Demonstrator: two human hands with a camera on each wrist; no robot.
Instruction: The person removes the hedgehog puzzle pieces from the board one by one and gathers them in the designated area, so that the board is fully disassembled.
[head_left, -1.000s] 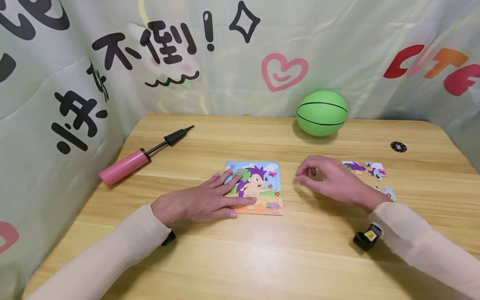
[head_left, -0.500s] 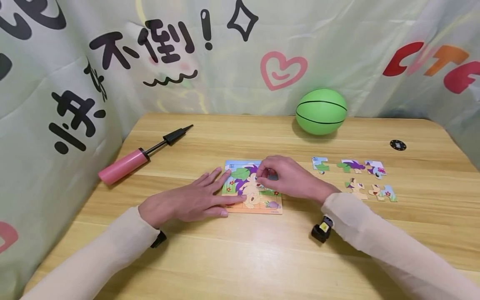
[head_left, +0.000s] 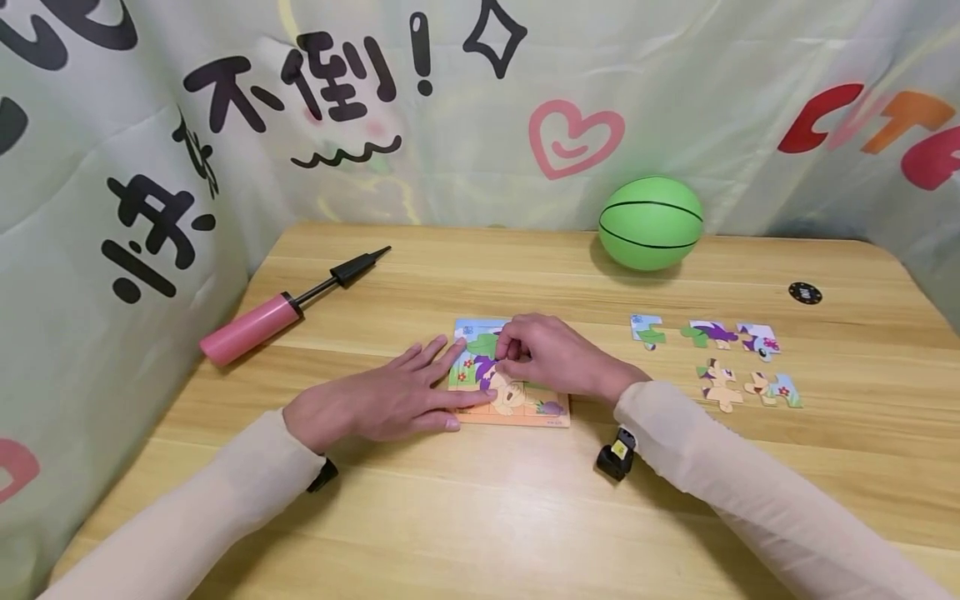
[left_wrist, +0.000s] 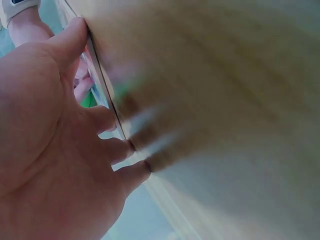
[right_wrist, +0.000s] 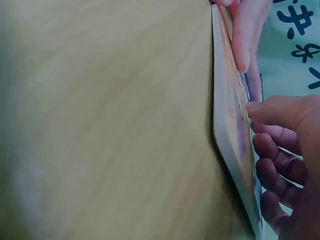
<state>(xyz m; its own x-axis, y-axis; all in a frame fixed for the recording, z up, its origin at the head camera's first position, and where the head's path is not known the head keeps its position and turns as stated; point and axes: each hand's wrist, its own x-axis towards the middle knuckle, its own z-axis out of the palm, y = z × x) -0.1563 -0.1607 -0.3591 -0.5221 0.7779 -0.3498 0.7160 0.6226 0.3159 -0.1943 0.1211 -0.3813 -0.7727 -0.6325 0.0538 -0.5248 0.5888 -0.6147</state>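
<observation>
A square puzzle board with a purple-haired hedgehog picture lies flat on the wooden table. Over its left side spreads my left hand, palm down, with outstretched fingers resting on the picture. My right hand reaches across the board's upper right, covering part of the hedgehog; its thumb and bent fingers come together at the surface. In the right wrist view the thumb touches the board's face, but whether a piece sits between the fingertips is hidden. Loose jigsaw pieces lie on the table to the right.
Behind the loose pieces are a green ball with black lines and a black round chip. On the left rests a pink hand pump with a black nozzle. A printed cloth hangs along the back and sides.
My right hand has moved left from beside the loose pieces onto the board, then slightly farther left across the picture. My left hand has stayed on the board with only a slight shift.
</observation>
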